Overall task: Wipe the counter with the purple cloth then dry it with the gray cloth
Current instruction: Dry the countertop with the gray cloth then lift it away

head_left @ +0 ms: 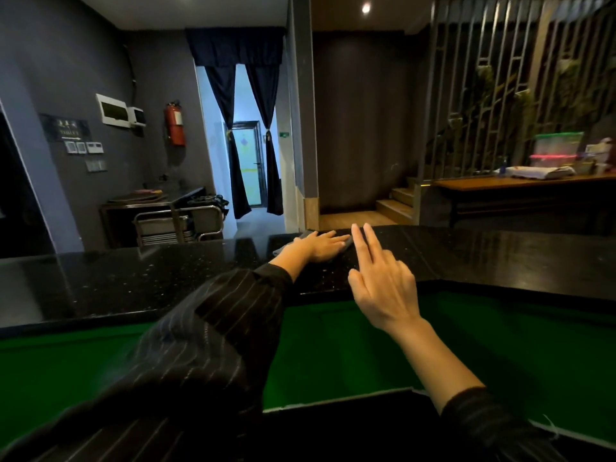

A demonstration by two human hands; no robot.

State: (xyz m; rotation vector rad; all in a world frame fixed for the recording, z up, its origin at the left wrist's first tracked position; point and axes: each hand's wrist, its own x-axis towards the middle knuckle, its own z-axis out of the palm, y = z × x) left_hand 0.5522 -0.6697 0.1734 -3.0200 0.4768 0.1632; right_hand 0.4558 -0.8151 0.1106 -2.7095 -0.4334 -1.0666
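Striped sleeve (200, 345) foremost; left grip (320, 246) flat, pressing grayish cloth (305, 234) onto desk (133, 278); right grip (383, 288) splayed, empty; drying apparently underway.

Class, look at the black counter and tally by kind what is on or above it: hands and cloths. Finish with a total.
Hands: 2 (left hand lying flat on the cloth; right hand with fingers straight)
Cloths: 1
Total: 3

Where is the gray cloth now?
In the head view the gray cloth lies near the far edge of the black counter, just left of centre, under the flat left hand; the right hand is close to its right.
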